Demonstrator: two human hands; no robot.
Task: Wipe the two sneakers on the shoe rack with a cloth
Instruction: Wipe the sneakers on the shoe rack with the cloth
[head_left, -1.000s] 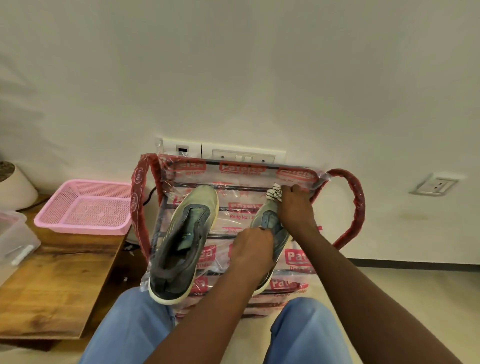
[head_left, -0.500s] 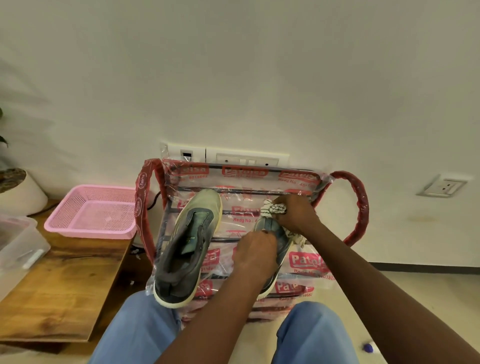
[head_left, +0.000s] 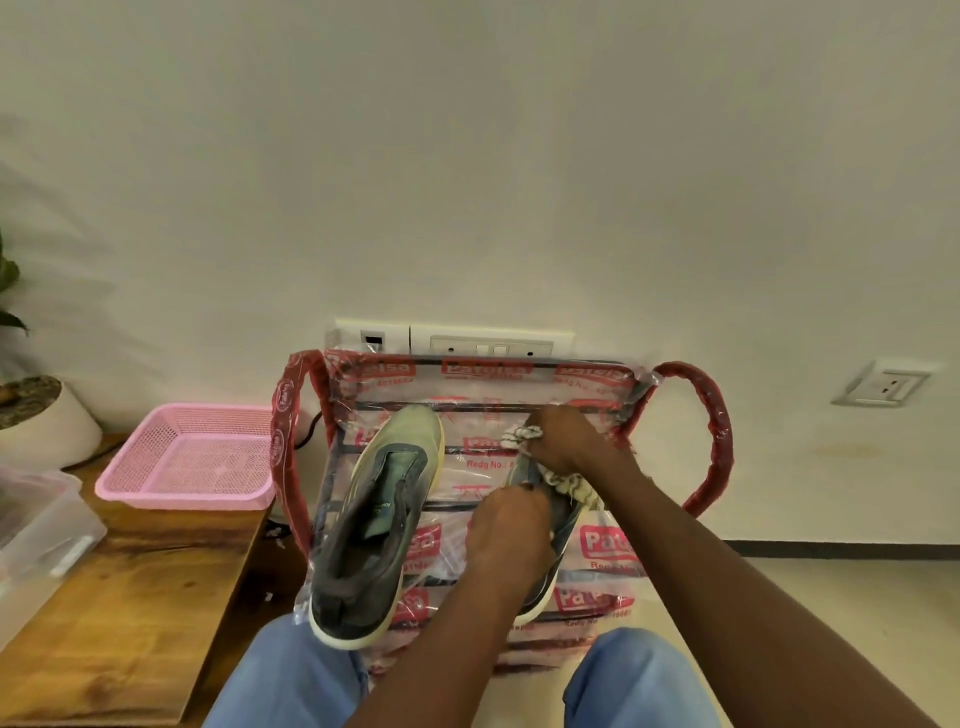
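Two grey-green sneakers lie on a plastic-wrapped shoe rack (head_left: 711, 415) with red side loops, against the wall. The left sneaker (head_left: 379, 519) rests free, toe toward the wall. My left hand (head_left: 511, 535) grips the middle of the right sneaker (head_left: 563, 525), which is mostly hidden under both hands. My right hand (head_left: 569, 441) presses a bunched white striped cloth (head_left: 571, 486) onto that sneaker's toe end; cloth sticks out on both sides of the fist.
A pink mesh basket (head_left: 192, 460) sits on a wooden table (head_left: 124, 613) left of the rack, with a clear plastic box (head_left: 36, 525) and a white plant pot (head_left: 47, 421) further left. Wall sockets (head_left: 452, 340) are behind the rack. My blue-trousered knees are below.
My right hand with the cloth has slid from the far tip of the right sneaker back toward me along its top. The left hand keeps its hold.
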